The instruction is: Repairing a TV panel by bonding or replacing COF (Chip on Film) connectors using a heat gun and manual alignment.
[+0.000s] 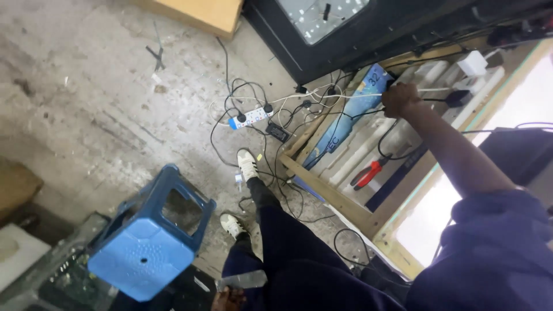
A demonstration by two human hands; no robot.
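Here's a big dark cabinet [368,40] across twelve o'clock, one of it, its pale panel facing up, and under it, running from one towards five o'clock, one wooden frame [334,196] lying on the concrete floor [86,115]. One blue stool [151,242] sits tipped over at seven o'clock. One blue box [351,112] leans in the frame near centre. The right hand [401,99] is stretched out at two o'clock, fist closed round a white cable [345,95], so that cable is up at the frame's top end, running leftward from the fist towards the power strip [250,117] at eleven o'clock of centre, one strip, white with blue end. The step, as I read it, is pulling or routing that cable; the next move seems to call for a steady draw clear of the black tangle [271,144] on the floor. The left hand [229,298] sits at six o'clock, low by the knee, close to a clear scrap [245,280]; whether it grips anything I cannot tell. Two white shoes [247,164], one red-handled tool [367,174], one white plug [473,62].
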